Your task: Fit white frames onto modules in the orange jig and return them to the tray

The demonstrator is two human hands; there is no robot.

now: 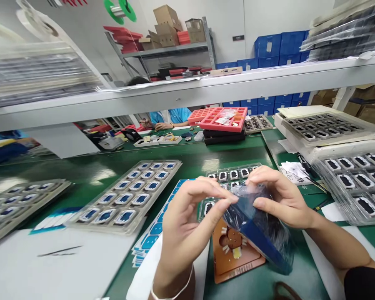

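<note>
The left hand (190, 214) and right hand (283, 198) each pinch, thumb against fingers, the upper end of a blue packet in clear plastic (265, 237). It slants below the grip, toward the green desk's (218, 154) near edge.

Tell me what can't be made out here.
In the head view:
Orange card: upper right hidden by the blue plastic bundle.
Co-worker: head mostly hidden behind the shelf.
Brown thing: cut off by the bottom edge.
Upper-left stack: blurred, cut off by the left edge.
Wall sign: too small to read.
</note>
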